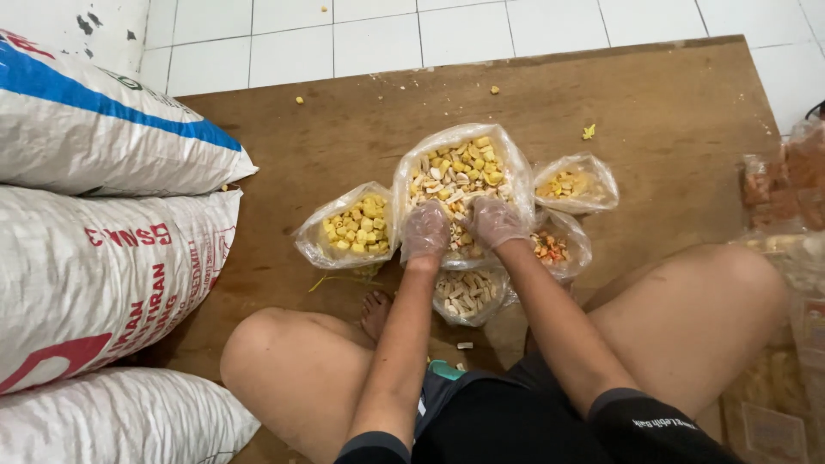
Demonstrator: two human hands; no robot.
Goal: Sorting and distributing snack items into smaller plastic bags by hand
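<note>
I sit on a brown wooden board [653, 112] with several clear plastic bags of snack pieces before me. The big middle bag [460, 176] holds mixed yellow and pale pieces. My left hand [424, 229], in a thin clear glove, rests in its near left side with fingers curled into the pieces. Just right of it my right hand [494, 222], also gloved, presses into the same bag's near edge. A bag of yellow cubes [354, 228] lies left of the hands. A bag of pale sticks [468, 296] lies under my forearms.
Three stacked white woven sacks [94, 258] fill the left side. Two small bags [571, 185] of orange and yellow pieces lie right of the hands. More packed snack bags [786, 189] pile at the right edge. Crumbs dot the board; white floor tiles [387, 34] lie beyond.
</note>
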